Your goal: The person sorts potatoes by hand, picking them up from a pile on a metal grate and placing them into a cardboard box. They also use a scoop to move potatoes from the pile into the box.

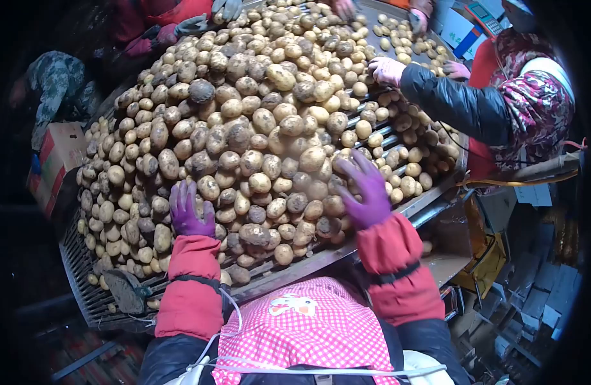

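A large heap of potatoes [250,128], many of them smeared with dark soil, covers a slatted metal table [295,268]. My left hand [193,212], in a purple glove, rests with fingers spread against potatoes on the near left of the heap. On the near right, my right hand [366,196] wears the same kind of glove; its fingers are apart and touch or hover just over potatoes, and nothing shows in its grip. Bars are exposed beside a dirty flat piece [125,290] at the table's near left corner.
At the right, a co-worker's gloved hand [388,70] reaches into the potatoes. Other gloved hands [228,9] work along the far edge. A cardboard box [63,163] stands at left; a calculator [485,19] sits at upper right. Flattened cartons [545,289] lie at lower right.
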A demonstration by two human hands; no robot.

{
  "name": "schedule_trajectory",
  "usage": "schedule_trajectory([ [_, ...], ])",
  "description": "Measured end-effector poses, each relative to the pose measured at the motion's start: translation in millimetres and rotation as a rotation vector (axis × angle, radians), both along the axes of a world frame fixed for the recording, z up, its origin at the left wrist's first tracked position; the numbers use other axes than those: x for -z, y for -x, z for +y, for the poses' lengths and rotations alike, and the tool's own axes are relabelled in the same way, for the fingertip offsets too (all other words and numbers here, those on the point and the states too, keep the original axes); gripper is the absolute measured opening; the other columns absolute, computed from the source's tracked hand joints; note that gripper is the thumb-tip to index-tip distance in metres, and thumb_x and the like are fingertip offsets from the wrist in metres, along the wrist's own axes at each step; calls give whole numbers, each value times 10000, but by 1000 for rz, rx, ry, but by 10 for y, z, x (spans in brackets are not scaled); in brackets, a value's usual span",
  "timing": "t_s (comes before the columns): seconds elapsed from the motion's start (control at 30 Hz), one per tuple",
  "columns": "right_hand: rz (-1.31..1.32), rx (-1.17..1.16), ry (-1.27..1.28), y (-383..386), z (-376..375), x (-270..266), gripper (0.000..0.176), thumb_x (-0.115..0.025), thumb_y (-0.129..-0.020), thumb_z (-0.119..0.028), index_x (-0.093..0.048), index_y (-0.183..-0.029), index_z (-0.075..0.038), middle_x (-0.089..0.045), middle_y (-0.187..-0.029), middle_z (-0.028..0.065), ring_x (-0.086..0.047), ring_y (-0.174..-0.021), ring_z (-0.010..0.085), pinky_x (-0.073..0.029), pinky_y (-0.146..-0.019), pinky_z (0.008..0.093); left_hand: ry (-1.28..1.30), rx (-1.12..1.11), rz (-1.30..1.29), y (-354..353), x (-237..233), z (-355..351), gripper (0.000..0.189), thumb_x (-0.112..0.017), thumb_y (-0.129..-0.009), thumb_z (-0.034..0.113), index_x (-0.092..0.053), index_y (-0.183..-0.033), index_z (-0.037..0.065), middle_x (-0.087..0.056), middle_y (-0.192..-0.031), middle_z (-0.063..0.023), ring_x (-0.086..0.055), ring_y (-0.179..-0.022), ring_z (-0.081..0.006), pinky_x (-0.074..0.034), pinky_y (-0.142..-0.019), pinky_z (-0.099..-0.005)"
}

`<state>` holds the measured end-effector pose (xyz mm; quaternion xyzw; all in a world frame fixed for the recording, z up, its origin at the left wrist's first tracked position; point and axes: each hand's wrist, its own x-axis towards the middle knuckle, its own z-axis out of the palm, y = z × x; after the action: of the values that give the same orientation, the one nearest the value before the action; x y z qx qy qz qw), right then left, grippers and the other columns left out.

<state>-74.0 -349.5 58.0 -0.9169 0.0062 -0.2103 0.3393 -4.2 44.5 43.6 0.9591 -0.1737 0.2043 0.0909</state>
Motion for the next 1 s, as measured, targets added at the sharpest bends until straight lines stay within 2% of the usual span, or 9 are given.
schedule_trajectory([
  [0.17,330,-296,269,-808,137,26,556,-756,-716,-216,-620,-1251,-282,-643,-1177,156,-644,-992,370,-515,-841,456,-2,-10,-26,-15,48,48,613,-658,-825,250,-506,-1403,113,-462,-1468,-139,-387,-1382,-373,-308,-1139,-516],
  [0.33,367,150,-627,252,-609,-243,391,-698,-858,-277,-653,-1136,-6,-700,-980,80,-650,-912,153,-519,-805,298,4,-20,-24,7,1,32,608,-655,-828,263,-513,-1400,116,-470,-1461,-142,-389,-1382,-373,-303,-1139,-526],
  [0.5,514,381,35,1010,-1036,-144,299,-687,-853,-265,-687,-1042,-33,-707,-1015,153,-676,-974,250,-522,-858,362,2,-26,4,10,-12,10,598,-649,-835,244,-508,-1401,109,-458,-1470,-152,-381,-1388,-383,-307,-1135,-532],
  [0.6,90,196,-108,384,-733,152,385,-738,-803,-172,-679,-1173,-82,-661,-1200,186,-613,-1165,329,-462,-1011,417,9,-20,1,20,1,17,599,-647,-838,235,-503,-1403,99,-452,-1474,-154,-379,-1390,-385,-301,-1138,-531],
  [0.7,285,171,129,-442,-567,353,621,-759,-794,-256,-545,-1355,-98,-576,-1351,192,-513,-1296,342,-402,-1088,411,5,-16,10,18,-4,-3,595,-635,-840,211,-496,-1405,85,-450,-1474,-157,-370,-1394,-386,-297,-1145,-516],
  [0.83,492,125,-222,-889,-570,589,556,-747,-809,-362,-575,-1298,-161,-675,-1153,181,-667,-1052,304,-527,-907,383,0,-24,16,11,-51,-4,590,-624,-840,179,-494,-1405,75,-451,-1473,-156,-367,-1392,-388,-300,-1146,-503],
  [0.87,458,223,-295,-819,-603,489,500,-764,-813,-333,-609,-1239,-123,-707,-940,137,-693,-858,237,-555,-765,330,8,-26,17,16,-49,-4,589,-638,-833,201,-509,-1395,83,-461,-1463,-159,-378,-1386,-389,-300,-1144,-518],
  [0.9,446,236,-679,-683,-733,528,444,-750,-843,-318,-626,-1202,-89,-686,-862,86,-667,-768,171,-539,-673,303,19,-26,19,20,-41,-8,589,-652,-826,222,-523,-1385,91,-471,-1452,-162,-388,-1380,-391,-300,-1141,-534],
  [1.0,366,195,-293,324,-1322,519,395,-638,-906,-372,-652,-1140,-54,-686,-975,128,-664,-893,219,-509,-771,336,21,-23,5,20,-23,-3,592,-654,-822,211,-520,-1384,81,-472,-1452,-164,-391,-1378,-394,-311,-1133,-537],
])
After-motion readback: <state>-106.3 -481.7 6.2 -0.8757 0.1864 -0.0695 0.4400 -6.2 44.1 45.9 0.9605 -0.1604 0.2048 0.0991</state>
